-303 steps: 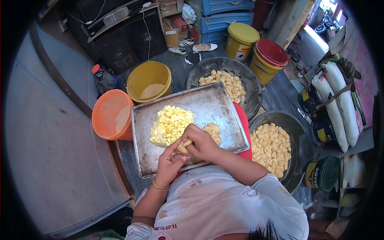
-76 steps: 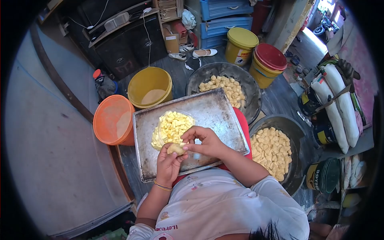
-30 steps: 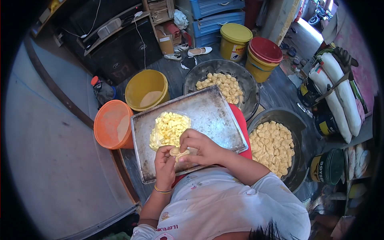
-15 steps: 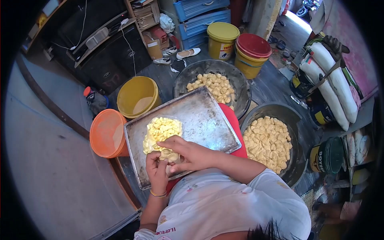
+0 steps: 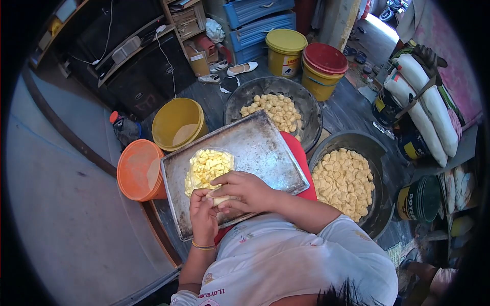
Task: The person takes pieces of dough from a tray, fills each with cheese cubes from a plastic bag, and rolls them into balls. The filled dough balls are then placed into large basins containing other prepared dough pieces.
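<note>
My left hand (image 5: pixel 202 214) and my right hand (image 5: pixel 246 192) meet over the near part of a worn metal baking tray (image 5: pixel 265 148). Pinched between their fingers is a small pale piece of dough (image 5: pixel 221 200), partly covered by the fingers. Just beyond my hands, a pile of small yellow chunks (image 5: pixel 208 166) lies on clear plastic on the tray; they look like cut cheese, though I cannot be sure. The tray rests on something red (image 5: pixel 293 148), mostly hidden under it.
Two dark basins hold many dough pieces: one beyond the tray (image 5: pixel 240 97), one at right (image 5: pixel 380 191). An orange bucket (image 5: pixel 133 171) and a yellow bucket (image 5: pixel 162 120) stand left. Lidded buckets (image 5: pixel 287 48) stand behind. A person's leg (image 5: pixel 421 273) shows at lower right.
My right hand's fingers have closed in further over the dough, which now looks more folded together and less exposed. The view has shifted slightly; the leg at lower right has moved.
</note>
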Motion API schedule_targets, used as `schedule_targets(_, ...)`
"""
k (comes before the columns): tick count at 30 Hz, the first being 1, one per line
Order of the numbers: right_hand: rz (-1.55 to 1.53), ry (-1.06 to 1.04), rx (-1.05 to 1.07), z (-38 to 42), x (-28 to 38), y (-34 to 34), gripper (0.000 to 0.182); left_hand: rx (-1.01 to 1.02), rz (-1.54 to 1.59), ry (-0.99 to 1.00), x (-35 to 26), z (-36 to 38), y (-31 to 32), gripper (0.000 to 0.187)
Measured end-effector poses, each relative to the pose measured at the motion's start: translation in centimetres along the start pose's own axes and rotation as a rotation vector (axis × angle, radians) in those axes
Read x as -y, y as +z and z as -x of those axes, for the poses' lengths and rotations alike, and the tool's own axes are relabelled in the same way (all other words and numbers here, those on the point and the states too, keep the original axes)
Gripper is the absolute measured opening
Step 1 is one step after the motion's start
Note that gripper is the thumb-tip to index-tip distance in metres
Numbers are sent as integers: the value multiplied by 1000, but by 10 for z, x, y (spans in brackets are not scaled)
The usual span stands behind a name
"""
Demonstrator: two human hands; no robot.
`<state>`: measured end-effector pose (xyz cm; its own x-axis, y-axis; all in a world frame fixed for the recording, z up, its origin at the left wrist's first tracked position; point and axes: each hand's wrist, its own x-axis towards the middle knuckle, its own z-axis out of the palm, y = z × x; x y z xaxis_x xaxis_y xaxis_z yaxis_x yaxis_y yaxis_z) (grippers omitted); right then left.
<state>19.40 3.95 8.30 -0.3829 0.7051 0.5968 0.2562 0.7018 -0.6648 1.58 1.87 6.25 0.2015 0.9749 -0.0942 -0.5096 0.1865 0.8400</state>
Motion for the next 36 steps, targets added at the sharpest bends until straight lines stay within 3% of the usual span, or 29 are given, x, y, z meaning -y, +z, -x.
schedule_targets(5, -182, 57, -65, 4, -5, 0, 20, 92, -7, 28, -6, 3, 14, 28)
schedule_targets(7, -230, 278, -101, 6, 0, -8, 14, 135, -19, 52, -5, 3, 14, 33)
schedule_targets(8, -225, 279, -106, 7, 1, -9, 14, 171, -108, 42, -1, 3, 7, 37)
schedule_targets(10, -184, 260, -448, 10, 6, -11, 14, 214, -196, 27, 0, 4, 2, 41)
schedule_targets(11, -29, 115, -588, 8, 5, -17, 16, 255, -302, -11, 1, 4, 1, 42)
schedule_targets(14, -5, -13, -603, 20, -4, -51, 17, 296, -407, -68, 6, 6, 1, 44)
schedule_targets(16, 153, -98, -754, 25, -16, -71, 16, 301, -405, -89, 8, 6, 3, 44)
schedule_targets(18, 367, 155, -822, 35, -26, -90, 19, 277, -437, -117, 4, 6, 8, 45)
schedule_targets(20, 790, 266, -745, 22, -26, -113, 22, 299, -473, -145, 6, 4, 5, 45)
schedule_targets(22, 808, 383, -671, 30, -29, -116, 33, 342, -506, -190, 12, -4, 13, 45)
schedule_targets(25, 632, 335, -489, 38, -34, -108, 40, 433, -612, -9, 28, -24, 33, 53)
schedule_targets(26, 610, 334, -412, 39, -36, -105, 43, 466, -603, -29, 35, -32, 42, 53)
schedule_targets(29, 626, 389, -358, 48, -47, -102, 46, 608, -705, 90, 50, -56, 88, 60)
schedule_targets(31, 631, 512, -421, 66, -72, -112, 47, 781, -914, 223, 62, -65, 119, 58)
schedule_targets(36, 554, 1065, -729, 174, -162, -142, 55, 1061, -1127, 293, 116, -74, 169, 55)
